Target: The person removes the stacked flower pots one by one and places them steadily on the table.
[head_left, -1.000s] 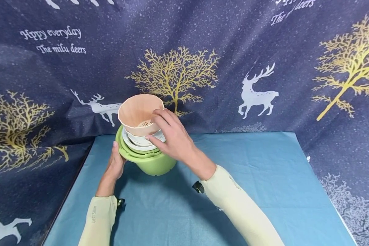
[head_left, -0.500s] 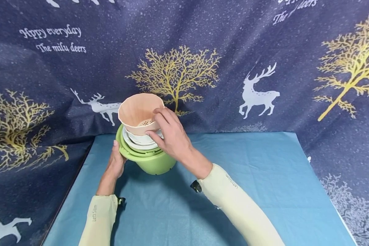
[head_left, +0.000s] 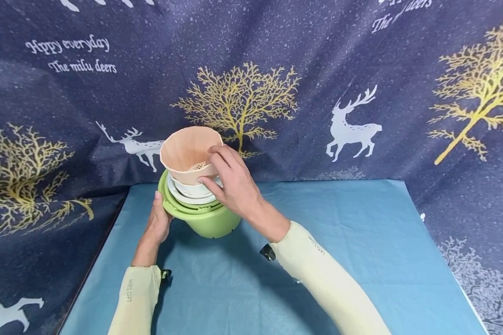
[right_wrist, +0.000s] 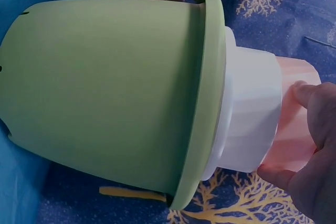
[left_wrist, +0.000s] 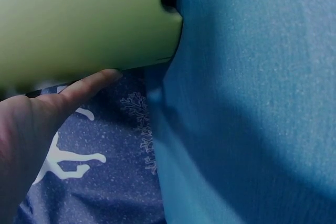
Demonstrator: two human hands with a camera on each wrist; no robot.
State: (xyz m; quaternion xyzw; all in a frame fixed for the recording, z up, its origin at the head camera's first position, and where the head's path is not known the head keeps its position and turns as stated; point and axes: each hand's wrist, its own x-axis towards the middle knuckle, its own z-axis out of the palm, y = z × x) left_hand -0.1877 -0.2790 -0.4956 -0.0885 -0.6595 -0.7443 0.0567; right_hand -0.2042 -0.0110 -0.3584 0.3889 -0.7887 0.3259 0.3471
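Little has moved over the last second: the right hand (head_left: 234, 184), its sleeve (head_left: 324, 274) and the pots have shifted only a touch. That hand grasps the pink pot (head_left: 188, 144) by its rim, thumb against the outer wall. The left hand (head_left: 156, 223) rests against the side of the green pot (head_left: 211, 223), one fingertip by the rim — most of its fingers are hidden, so I can't tell whether they're curled round it. The near wall cuts off part of the pink pot's holed floor. The pink pot sits nested in a white pot (head_left: 193, 190), inside the green one, above the blue cloth (head_left: 352, 242); how deep they go is out of sight. "Happy everyday" and "The milu deers" read across the backdrop (head_left: 310, 42), with more lettering cut off at the top right — and the sleeves say "Lets Slim".
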